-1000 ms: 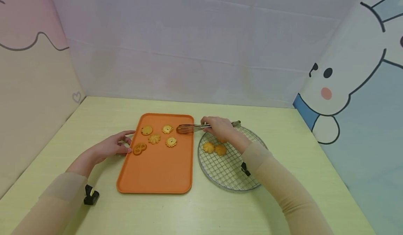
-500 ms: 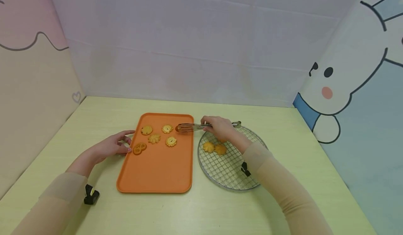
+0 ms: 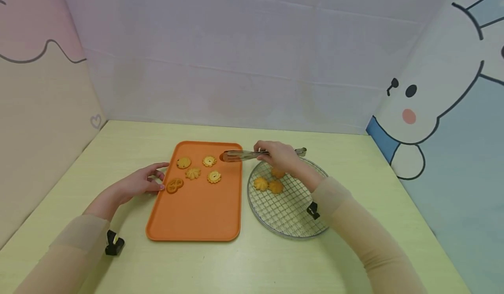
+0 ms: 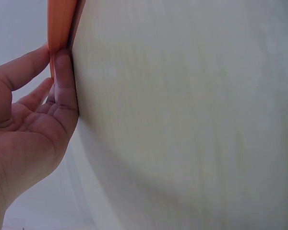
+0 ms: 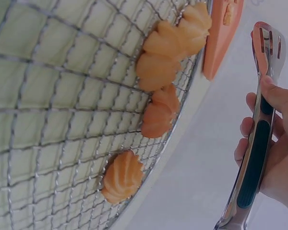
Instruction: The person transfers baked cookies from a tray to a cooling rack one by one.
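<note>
My left hand (image 3: 138, 182) pinches the left edge of an orange tray (image 3: 197, 215), thumb and fingers on either side of the rim (image 4: 62, 28) in the left wrist view. Several cookies lie on the tray's far half, among them a pretzel-shaped cookie (image 3: 174, 186) and a ring-shaped cookie (image 3: 214, 177). My right hand (image 3: 281, 157) grips metal tongs (image 3: 245, 155) with dark green handle grips (image 5: 256, 165). The tong heads are over the tray's far right corner. Something reddish-brown shows at their tips; I cannot tell whether it is a cookie or a reflection.
A round wire cooling rack (image 3: 277, 215) stands right of the tray, partly under my right forearm. Several piped cookies (image 5: 158, 60) lie near its far left rim. A pale table (image 3: 189, 267) lies beneath, with a white backdrop (image 3: 244, 66) behind it.
My right hand and the tongs have moved slightly up and to the right, showing more of a cookie on the rack. The left hand and tray have stayed put.
</note>
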A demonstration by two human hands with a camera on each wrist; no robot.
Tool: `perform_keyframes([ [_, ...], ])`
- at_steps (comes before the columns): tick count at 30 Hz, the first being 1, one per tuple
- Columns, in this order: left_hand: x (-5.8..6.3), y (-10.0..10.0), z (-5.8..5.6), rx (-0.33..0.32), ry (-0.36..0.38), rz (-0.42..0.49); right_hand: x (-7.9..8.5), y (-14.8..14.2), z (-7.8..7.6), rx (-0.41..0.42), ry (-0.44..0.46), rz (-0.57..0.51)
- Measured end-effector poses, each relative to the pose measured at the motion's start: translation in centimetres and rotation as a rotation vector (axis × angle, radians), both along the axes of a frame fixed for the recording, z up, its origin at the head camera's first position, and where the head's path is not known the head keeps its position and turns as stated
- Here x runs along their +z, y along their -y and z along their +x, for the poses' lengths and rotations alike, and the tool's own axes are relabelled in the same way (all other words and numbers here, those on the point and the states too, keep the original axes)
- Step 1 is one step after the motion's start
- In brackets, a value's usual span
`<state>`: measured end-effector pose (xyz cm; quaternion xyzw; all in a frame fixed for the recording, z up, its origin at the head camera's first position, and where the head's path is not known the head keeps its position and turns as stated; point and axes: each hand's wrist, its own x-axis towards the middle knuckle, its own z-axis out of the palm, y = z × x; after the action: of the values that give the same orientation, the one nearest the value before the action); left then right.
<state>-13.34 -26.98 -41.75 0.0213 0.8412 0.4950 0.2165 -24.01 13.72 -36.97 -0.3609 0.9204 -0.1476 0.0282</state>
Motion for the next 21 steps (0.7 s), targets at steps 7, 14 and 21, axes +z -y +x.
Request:
perform_keyframes([
  [7, 0.0, -0.5, 0.7, 0.011, 0.010, 0.005, 1.7, -1.3, 1.0, 0.022, -0.030, -0.028],
  [14, 0.0, -0.8, 1.0, 0.019, 0.011, -0.002, 3.2, -3.0, 2.1, 0.026, -0.062, -0.056],
  [21, 0.2, -0.8, 1.1, 0.020, 0.010, -0.012, 4.4, -4.9, 2.8, 0.037, -0.082, -0.094],
])
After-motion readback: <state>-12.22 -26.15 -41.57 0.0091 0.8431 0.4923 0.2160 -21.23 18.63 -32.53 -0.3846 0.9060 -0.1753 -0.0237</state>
